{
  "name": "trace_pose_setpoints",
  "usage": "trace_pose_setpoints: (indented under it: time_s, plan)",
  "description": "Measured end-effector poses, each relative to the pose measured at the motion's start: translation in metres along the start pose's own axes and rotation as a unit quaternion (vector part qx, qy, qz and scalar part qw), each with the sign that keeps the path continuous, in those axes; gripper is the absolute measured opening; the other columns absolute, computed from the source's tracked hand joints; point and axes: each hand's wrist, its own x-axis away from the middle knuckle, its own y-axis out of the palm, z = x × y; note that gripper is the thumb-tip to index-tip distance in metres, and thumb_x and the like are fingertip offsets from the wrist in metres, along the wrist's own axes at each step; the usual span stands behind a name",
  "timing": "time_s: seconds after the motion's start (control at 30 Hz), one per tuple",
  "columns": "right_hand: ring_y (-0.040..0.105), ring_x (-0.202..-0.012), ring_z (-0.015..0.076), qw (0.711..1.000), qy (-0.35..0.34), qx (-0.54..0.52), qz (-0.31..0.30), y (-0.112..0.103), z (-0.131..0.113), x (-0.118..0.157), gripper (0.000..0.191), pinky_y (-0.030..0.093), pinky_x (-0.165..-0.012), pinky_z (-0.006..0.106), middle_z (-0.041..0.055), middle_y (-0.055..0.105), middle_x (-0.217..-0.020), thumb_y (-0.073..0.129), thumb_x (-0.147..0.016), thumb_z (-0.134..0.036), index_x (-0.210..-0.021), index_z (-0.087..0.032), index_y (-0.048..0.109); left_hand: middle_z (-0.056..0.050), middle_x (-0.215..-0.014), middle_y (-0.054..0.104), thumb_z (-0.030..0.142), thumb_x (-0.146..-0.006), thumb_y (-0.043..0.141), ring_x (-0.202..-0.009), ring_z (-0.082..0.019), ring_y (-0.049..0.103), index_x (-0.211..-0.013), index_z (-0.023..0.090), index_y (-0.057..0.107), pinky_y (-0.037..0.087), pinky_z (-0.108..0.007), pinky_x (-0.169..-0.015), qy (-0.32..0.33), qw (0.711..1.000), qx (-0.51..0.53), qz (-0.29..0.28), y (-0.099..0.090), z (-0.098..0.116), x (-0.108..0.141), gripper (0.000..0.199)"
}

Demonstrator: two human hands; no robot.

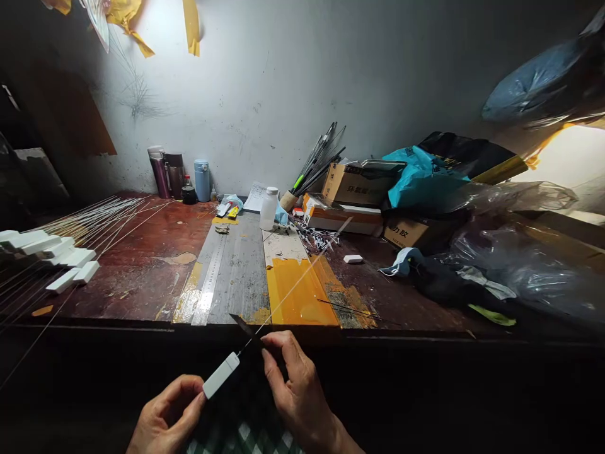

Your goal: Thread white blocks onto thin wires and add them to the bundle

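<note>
Between its thumb and fingers, my left hand (167, 410) grips the lower end of a small white rectangular block (221, 376). The block is tilted, and a thin rod (295, 284) runs from its upper end up to the right over the bench. My right hand (297, 388) pinches a dark, pointed blade (242, 324), its tip towards the upper left. The blade crosses close to the rod just above the block; whether they touch I cannot tell. Both hands are in front of the bench edge.
On the wooden bench (132, 271), several white blocks with thin rods (78, 257) lie at left. A steel ruler (210, 277) and orange tape (302, 293) cover the middle. A white bottle (268, 209), cartons (354, 183) and plastic bags (543, 271) stand or lie behind and right.
</note>
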Motion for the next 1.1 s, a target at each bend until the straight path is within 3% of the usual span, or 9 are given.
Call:
trace_pose_setpoints:
  time_s: [0.2, 0.57, 0.8, 0.93, 1.03, 1.1]
  plan:
    - [0.060, -0.077, 0.0175, 1.000, -0.025, 0.007, -0.007, 0.006, -0.003, 0.003, 0.020, 0.051, -0.070, 0.029, 0.0040, 0.059, -0.086, 0.045, -0.088, -0.008, -0.099, -0.022, 0.053, -0.002, -0.069, 0.064, 0.045, -0.069, 0.073, -0.066, -0.018, 0.054, -0.078, 0.020, 0.071, 0.047, -0.021, -0.058, 0.012, 1.000, -0.017, -0.013, 0.000, 0.000, -0.002, 0.026]
    - [0.061, -0.074, 0.0181, 0.999, -0.027, 0.017, -0.002, 0.013, -0.006, 0.008, 0.020, 0.051, -0.067, 0.030, 0.0045, 0.061, -0.083, 0.046, -0.086, -0.007, -0.096, -0.022, 0.054, -0.001, -0.066, 0.064, 0.046, -0.065, 0.075, -0.064, -0.017, 0.056, -0.072, 0.021, 0.070, 0.046, -0.019, -0.057, -0.005, 0.999, 0.003, 0.040, 0.010, 0.008, 0.002, 0.027]
    - [0.060, -0.071, 0.0185, 0.999, -0.031, 0.020, -0.005, 0.014, -0.008, 0.009, 0.021, 0.050, -0.065, 0.030, 0.0043, 0.060, -0.081, 0.045, -0.086, -0.007, -0.096, -0.023, 0.054, -0.001, -0.069, 0.065, 0.046, -0.065, 0.075, -0.064, -0.017, 0.055, -0.073, 0.020, 0.070, 0.046, -0.020, -0.057, -0.003, 1.000, -0.004, 0.021, 0.005, 0.000, -0.002, 0.027]
    - [0.059, -0.070, 0.0185, 0.998, -0.050, 0.025, 0.006, 0.017, -0.006, 0.010, 0.022, 0.050, -0.064, 0.031, 0.0044, 0.061, -0.081, 0.045, -0.086, -0.006, -0.097, -0.023, 0.053, 0.001, -0.063, 0.058, 0.047, -0.069, 0.073, -0.057, -0.013, 0.048, -0.073, 0.020, 0.067, 0.040, -0.018, -0.049, 0.010, 1.000, -0.008, 0.004, 0.007, 0.008, 0.000, 0.028]
    - [0.058, -0.070, 0.0187, 0.996, -0.076, 0.031, 0.022, 0.021, -0.002, 0.011, 0.023, 0.050, -0.063, 0.032, 0.0047, 0.061, -0.081, 0.046, -0.085, -0.006, -0.099, -0.023, 0.053, 0.002, -0.065, 0.058, 0.048, -0.069, 0.072, -0.054, -0.013, 0.048, -0.081, 0.021, 0.067, 0.037, -0.018, -0.044, 0.016, 1.000, 0.023, 0.002, 0.013, 0.017, 0.002, 0.031]
    - [0.058, -0.070, 0.0190, 0.995, -0.092, 0.032, 0.021, 0.022, -0.001, 0.012, 0.027, 0.050, -0.063, 0.032, 0.0052, 0.061, -0.083, 0.047, -0.084, -0.005, -0.102, -0.024, 0.053, 0.000, -0.073, 0.063, 0.049, -0.067, 0.073, -0.061, -0.016, 0.055, -0.094, 0.022, 0.068, 0.044, -0.020, -0.051, 0.013, 0.998, 0.059, 0.021, 0.018, 0.022, 0.003, 0.038]
